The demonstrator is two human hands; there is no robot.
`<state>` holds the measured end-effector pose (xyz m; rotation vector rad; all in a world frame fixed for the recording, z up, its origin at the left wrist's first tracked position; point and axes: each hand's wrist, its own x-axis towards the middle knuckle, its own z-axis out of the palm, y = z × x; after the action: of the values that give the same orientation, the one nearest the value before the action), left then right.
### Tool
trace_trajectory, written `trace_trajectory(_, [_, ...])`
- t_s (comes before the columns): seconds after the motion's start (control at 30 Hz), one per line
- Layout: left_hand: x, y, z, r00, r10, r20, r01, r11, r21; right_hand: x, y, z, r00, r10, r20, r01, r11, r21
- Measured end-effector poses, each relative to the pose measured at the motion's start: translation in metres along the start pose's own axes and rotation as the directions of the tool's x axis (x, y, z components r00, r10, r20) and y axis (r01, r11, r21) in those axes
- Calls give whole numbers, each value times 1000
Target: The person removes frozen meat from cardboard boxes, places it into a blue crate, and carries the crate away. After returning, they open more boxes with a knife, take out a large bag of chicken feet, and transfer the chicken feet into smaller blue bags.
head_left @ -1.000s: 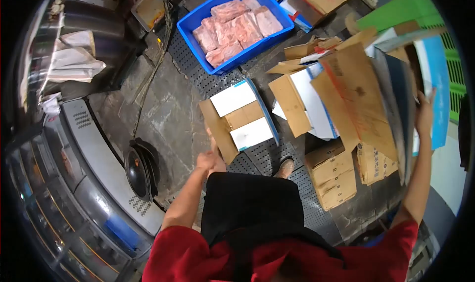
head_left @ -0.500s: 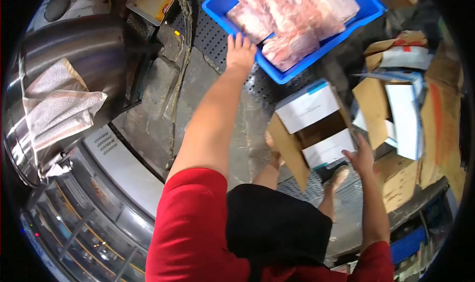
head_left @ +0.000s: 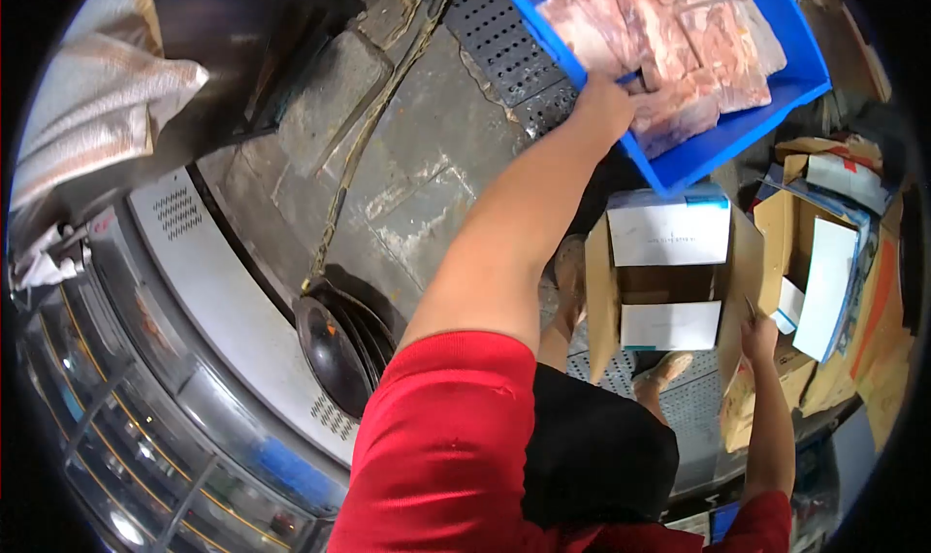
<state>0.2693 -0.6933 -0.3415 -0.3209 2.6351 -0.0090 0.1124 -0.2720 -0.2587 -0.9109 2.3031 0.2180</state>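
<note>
My left hand [head_left: 606, 109] is on the near left rim of a blue plastic tub [head_left: 690, 175]. Its fingers curl over the edge and are partly hidden beside the meat. Inside the tub lie several pale pink slabs of raw meat [head_left: 669, 44]. Lower down, an open cardboard box [head_left: 669, 241] with white printed flaps stands in front of my legs. My right hand [head_left: 759, 338] grips its right brown side flap, thumb uppermost. What shows of the box's inside is dark.
More opened cardboard boxes [head_left: 824, 281] are piled at the right. Black pans [head_left: 335, 344] lean by a glass-fronted metal appliance [head_left: 184, 349] at the left. A cable [head_left: 364, 131] crosses the stone floor [head_left: 417, 155]. A folded cloth [head_left: 107, 97] hangs at the upper left.
My view has shifted left. My left hand has gone from resting on the tub's edge to curling over it. The box has turned more squarely toward me, and my right hand has closed on its flap.
</note>
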Motion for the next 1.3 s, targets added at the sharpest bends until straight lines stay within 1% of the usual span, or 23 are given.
trace_trajectory(0.03, [-13,3,7,1000,-17,21,18,999,-37,-14,11,-7,992,-104,-71,107,993,44])
trace_trajectory(0.13, [-72,10,52,993,-62,-101,51,992,-114,-72,6,-39,987,104,120,-128,969,213])
trace_trajectory(0.2, [-115,-4,69,997,-44,61,52,990,-132,-106,3,-54,987,148,59,-159,910,384])
trace_trajectory(0.4, [-268,-24,138,912,-54,407,85,995,-57,-176,26,-94,991,109,-83,-96,985,146])
trace_trajectory(0.43, [-291,-21,154,848,-64,526,112,992,-60,-182,13,-108,982,75,-171,-23,957,288])
trace_trajectory(0.47, [-320,-13,154,898,-205,390,287,944,-165,-198,29,-113,984,72,-160,-46,985,164])
trace_trajectory(0.5, [-310,2,109,548,-411,729,654,753,-67,-210,25,-133,978,19,-206,6,993,119])
trace_trajectory(0.53, [-325,6,145,334,-442,832,697,710,97,-223,10,-168,983,46,-181,-14,985,171])
trace_trajectory(0.6, [-402,2,193,546,-30,837,341,921,-190,-262,11,-225,986,48,-157,-15,979,205])
trace_trajectory(0.67, [-448,5,191,512,375,773,105,866,-490,-306,7,-298,975,158,-159,-111,955,273])
trace_trajectory(0.7, [-456,18,170,468,244,849,586,634,-505,-332,14,-334,968,179,-177,-132,960,248])
trace_trajectory(0.73, [-463,30,149,413,106,905,883,197,-426,-360,18,-372,946,266,-186,-216,944,251])
trace_trajectory(0.8, [-458,43,184,671,-233,704,732,360,-578,-378,19,-429,834,443,-329,-317,873,371])
trace_trajectory(0.87, [-449,39,150,968,66,243,100,786,-610,-419,51,-492,742,363,-564,-314,931,185])
trace_trajectory(0.9, [-439,55,148,797,-306,521,596,253,-762,-431,39,-531,685,387,-617,-362,916,172])
trace_trajectory(0.93, [-434,56,139,802,-318,505,585,251,-771,-447,47,-559,619,311,-721,-334,935,117])
trace_trajectory(1.0, [-427,67,116,849,-441,292,488,441,-753,-503,143,-599,387,235,-892,-248,958,145])
trace_trajectory(1.07, [-422,77,102,912,-354,205,401,677,-617,-499,138,-666,532,334,-778,-353,923,155])
trace_trajectory(1.1, [-427,92,109,952,-278,-130,191,869,-457,-487,163,-682,538,283,-794,-366,927,83])
trace_trajectory(1.13, [-432,117,113,927,-350,-133,220,798,-561,-458,187,-700,570,228,-790,-379,925,-6])
trace_trajectory(1.2, [-435,133,28,739,-409,536,674,451,-585,-382,227,-728,598,168,-784,-396,912,-107])
trace_trajectory(1.23, [-449,156,48,764,-461,450,639,450,-624,-344,240,-737,602,169,-780,-426,895,-135])
trace_trajectory(1.3, [-467,193,23,482,-385,787,794,-186,-578,-277,246,-741,577,184,-796,-494,855,-161])
